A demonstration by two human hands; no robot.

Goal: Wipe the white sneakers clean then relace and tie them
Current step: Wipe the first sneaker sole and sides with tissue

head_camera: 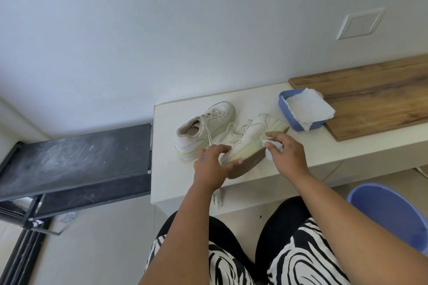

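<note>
The near low-top leather sneaker (252, 139), tipped on its side, is white with a pale yellow-green tinge along its thick midsole and a dull brown tread underneath. The far low-top leather sneaker (203, 129) is off-white, nearer cream, with cream laces and the same yellowish tinge at the sole edge. The crumpled paper wipe (274, 148) is white. The flat-topped counter (231, 183) is cream-white. At far right, the shallow rectangular plastic tub (288, 112) is periwinkle blue, and the sheet of paper towel (308, 106) lying in it is white. The long wooden board (375, 95) is warm brown with darker grain streaks. At near right, the round plastic bucket (391, 213) is the same blue. The person's draped garment (298, 254) carries a black-and-white zebra pattern. The slanted metal rack (69, 164) on the left is black, smeared with whitish dust.
</note>
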